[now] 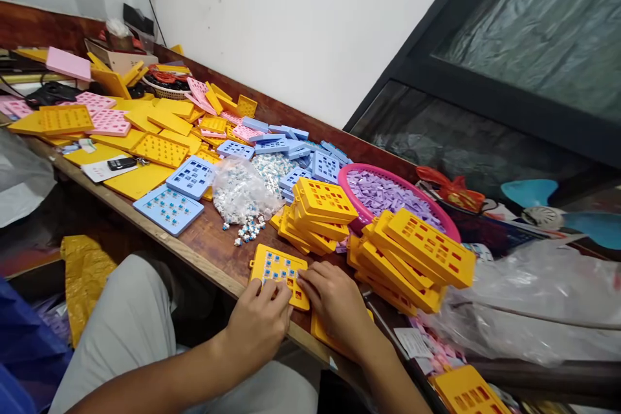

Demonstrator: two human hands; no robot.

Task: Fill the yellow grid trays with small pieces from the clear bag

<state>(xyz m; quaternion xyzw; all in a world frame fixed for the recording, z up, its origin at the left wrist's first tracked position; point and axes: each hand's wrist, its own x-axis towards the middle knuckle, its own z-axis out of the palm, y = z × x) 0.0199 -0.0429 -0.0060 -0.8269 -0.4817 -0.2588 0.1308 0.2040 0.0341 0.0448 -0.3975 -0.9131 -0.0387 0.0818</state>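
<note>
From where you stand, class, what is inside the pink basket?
Many small purple pieces fill the pink basket; its bottom is hidden beneath them, so anything deeper cannot be seen.

Looks like a small workshop or hand-assembly spot, possibly in a home. Long wooden bench against a white wall, crossing from left to lower right. Yellow, pink and blue molded plastic panels heaped at left and center. Yellow panels stacked right of center. Bag of tiny blue-and-white parts mid-frame; pink basket of purple pieces beside the stacks.
</note>
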